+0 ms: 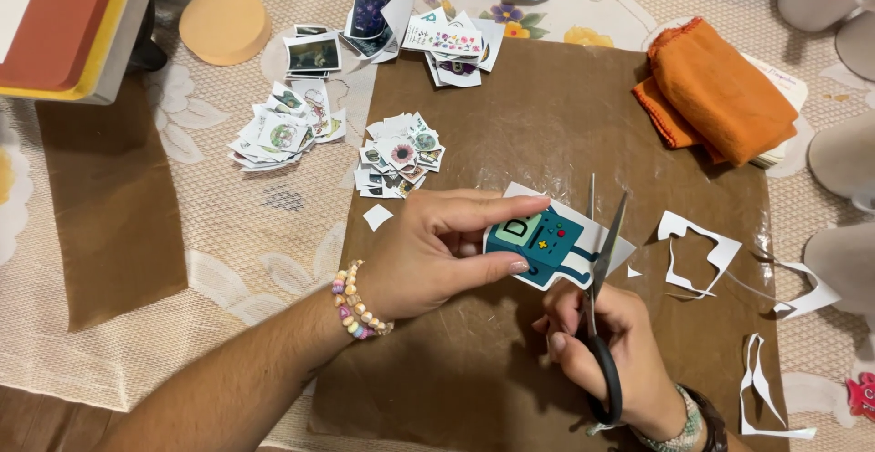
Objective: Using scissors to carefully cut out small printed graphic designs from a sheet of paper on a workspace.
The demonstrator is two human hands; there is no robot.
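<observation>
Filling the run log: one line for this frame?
left hand: holds sticker | right hand: scissors open at sticker edge | scraps on brown mat

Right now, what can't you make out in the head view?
- Sticker: its left part is hidden by the left hand.
- Scissors: the handle loops are mostly covered by the right hand.
- Small cut-out piles: pictures too small to tell.
- Grey shapes: cut off by the right edge.
</observation>
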